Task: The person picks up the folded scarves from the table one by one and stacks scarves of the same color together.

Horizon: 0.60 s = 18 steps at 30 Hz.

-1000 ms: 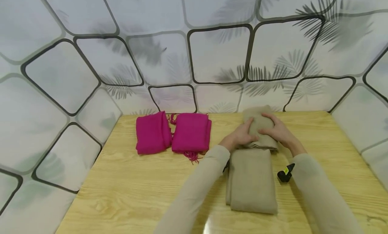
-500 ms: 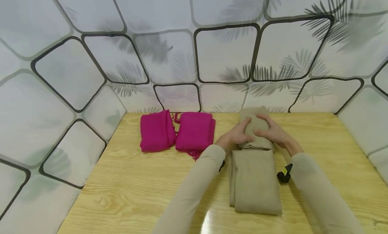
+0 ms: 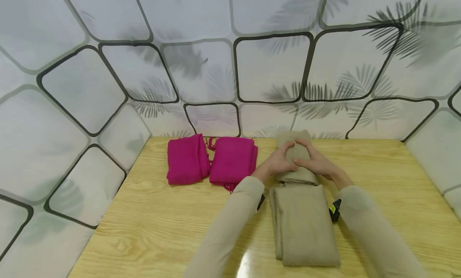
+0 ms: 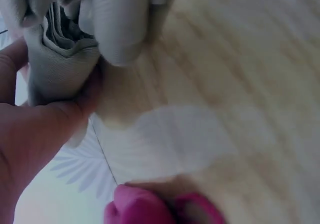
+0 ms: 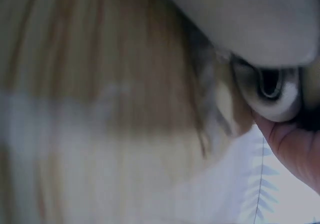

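Note:
Two magenta scarves, the left one (image 3: pixel 187 161) and the right one (image 3: pixel 232 160) with fringe showing, lie folded side by side at the back of the table. To their right, a folded beige scarf (image 3: pixel 298 152) is held from both sides. My left hand (image 3: pixel 279 162) grips its left side, thumb and fingers spread around it. On the opposite side my right hand (image 3: pixel 318 162) grips it, the thumbs nearly meeting on top. The left wrist view shows the beige layers (image 4: pixel 62 69) edge-on inside the left hand (image 4: pixel 40 134). A second folded beige scarf (image 3: pixel 307 226) lies directly in front.
The wooden table (image 3: pixel 162 230) backs onto a patterned curtain (image 3: pixel 270 65), which also rises at the left and right. Black wrist devices, one (image 3: pixel 335 210) at the right sleeve, sit close to the nearer beige scarf.
Both hands have shifted the far beige scarf leftward, closer to the magenta ones, keeping hold of it. The nearer beige scarf stays about where it was; the head view has moved slightly.

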Available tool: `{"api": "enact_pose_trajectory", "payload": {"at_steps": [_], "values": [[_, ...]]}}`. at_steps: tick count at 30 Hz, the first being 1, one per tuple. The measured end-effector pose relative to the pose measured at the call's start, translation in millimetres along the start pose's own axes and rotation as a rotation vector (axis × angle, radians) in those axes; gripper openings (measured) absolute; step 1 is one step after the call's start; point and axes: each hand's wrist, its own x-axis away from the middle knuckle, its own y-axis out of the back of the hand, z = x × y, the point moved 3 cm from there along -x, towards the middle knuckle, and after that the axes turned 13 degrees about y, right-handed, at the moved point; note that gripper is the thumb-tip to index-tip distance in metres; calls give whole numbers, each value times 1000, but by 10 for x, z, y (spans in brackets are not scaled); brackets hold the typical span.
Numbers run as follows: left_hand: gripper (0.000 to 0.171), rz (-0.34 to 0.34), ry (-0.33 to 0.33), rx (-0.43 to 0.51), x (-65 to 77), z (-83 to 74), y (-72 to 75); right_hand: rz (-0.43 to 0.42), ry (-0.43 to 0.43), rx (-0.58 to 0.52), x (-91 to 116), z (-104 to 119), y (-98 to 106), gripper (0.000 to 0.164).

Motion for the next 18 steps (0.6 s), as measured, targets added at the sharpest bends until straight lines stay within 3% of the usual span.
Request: {"api": "enact_pose_trajectory", "payload": {"at_steps": [2, 11, 18], "values": [[87, -19, -5, 0, 22, 42, 20, 5, 8, 20, -46, 1, -41, 79], [83, 11, 19, 47, 73, 153, -23, 4, -22, 75, -27, -23, -89, 80], [83, 4, 86, 71, 20, 128, -4, -19, -2, 80, -61, -22, -86, 79]]}}
